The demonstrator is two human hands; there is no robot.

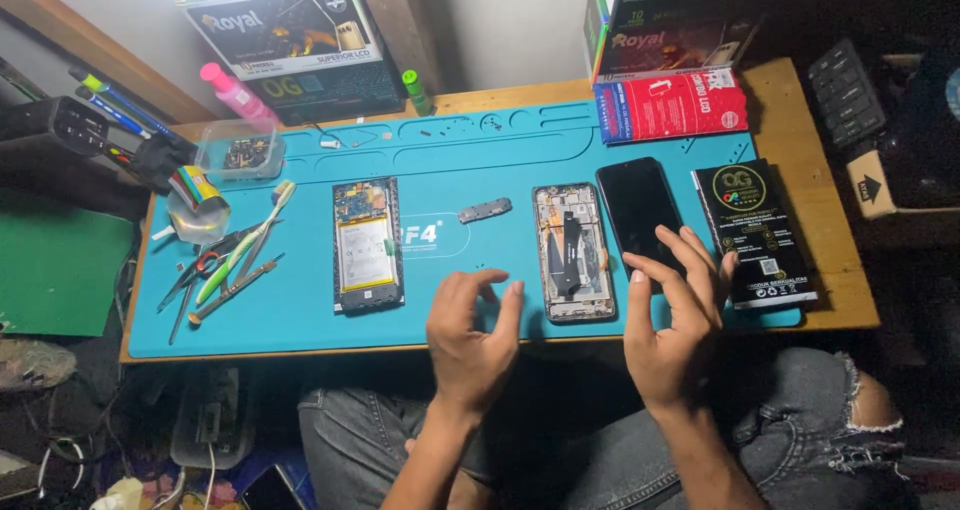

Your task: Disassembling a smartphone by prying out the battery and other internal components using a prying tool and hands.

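Left hand [468, 335] empty, fingers curled half open above the blue mat [300, 315]; right hand [675, 315] spread, fingertips on black phone screen [640, 215] at its 12 o'clock, opened phone frame [573, 253] between the hands

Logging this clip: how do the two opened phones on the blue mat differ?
The left opened phone shows a pale battery filling its middle; the right opened phone shows a dark frame crossed by a black ribbon strip. The left one lies apart from the hands; the right one lies between the left hand and right hand. Both lie flat, insides up.
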